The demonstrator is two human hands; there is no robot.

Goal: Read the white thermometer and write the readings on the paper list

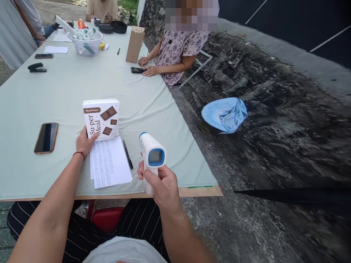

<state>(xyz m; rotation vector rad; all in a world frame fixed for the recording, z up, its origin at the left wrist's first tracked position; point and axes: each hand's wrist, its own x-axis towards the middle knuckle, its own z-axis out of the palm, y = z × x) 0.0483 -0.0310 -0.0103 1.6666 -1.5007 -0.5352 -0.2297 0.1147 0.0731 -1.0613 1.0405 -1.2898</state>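
Note:
My left hand (85, 141) grips the lower left corner of a white box (105, 120) with brown chocolate pictures and the words "Su-per Meal". The box stands upright at the top edge of some handwritten sheets (112, 164). In my right hand (164, 182) is a white and blue infrared thermometer (150, 149), held by its handle over the table's near edge. Its grey screen faces me, and my fingers wrap round the grip. A black pen (127, 154) lies between the sheets and the thermometer.
A phone (46, 137) lies left on the cloth-covered table (63, 95). Farther back are a stapler (37, 68), a clear basin (87, 45) of bottles, black pans (119, 26) and a cardboard piece (135, 44). A seated person (181, 58) touches another phone (138, 70). A blue hat (225, 114) lies right.

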